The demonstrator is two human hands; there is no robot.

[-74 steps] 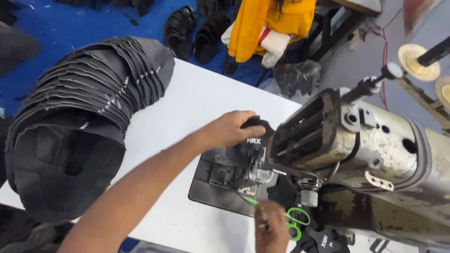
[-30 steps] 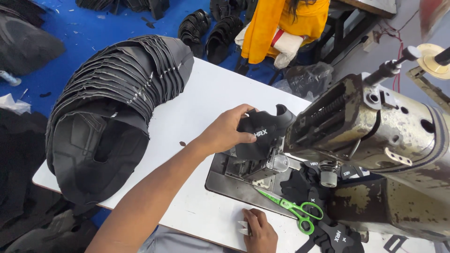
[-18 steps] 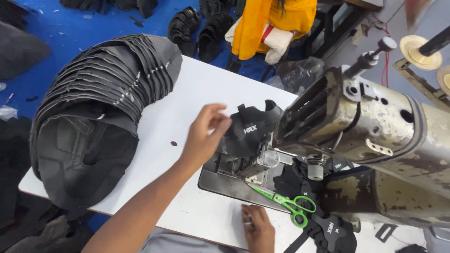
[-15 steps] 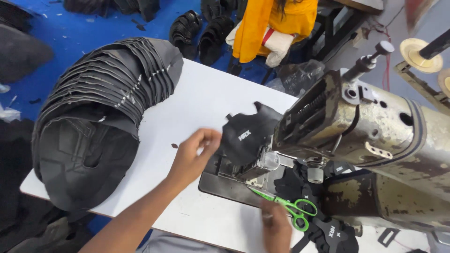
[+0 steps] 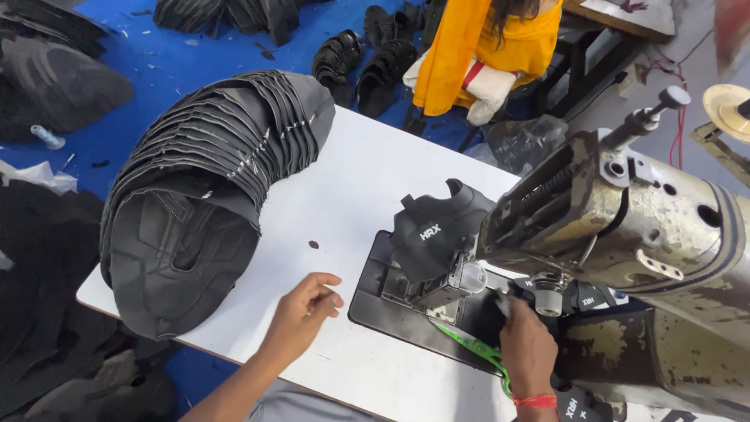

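A black moulded shoe-upper piece [image 5: 437, 230] sits on the post of an old cream-coloured sewing machine [image 5: 648, 227]. My left hand [image 5: 302, 315] hovers over the white table [image 5: 355, 176], a short way left of the machine's black base plate, fingers loosely apart and holding nothing. My right hand [image 5: 527, 348], with a red thread band at the wrist, reaches in under the machine head. It covers the handles of green scissors [image 5: 467, 347], and its fingertips touch black material there. Its grip is hidden.
A long curved stack of black upper pieces [image 5: 211, 180] fills the table's left side. More black pieces [image 5: 367, 55] lie on the blue floor beyond. A person in a yellow garment [image 5: 484, 39] sits at the far edge. A thread spool [image 5: 726, 109] stands at the right.
My left hand let go of the black piece and drew back toward me across the table. My right hand moved up over the scissors toward the machine head.
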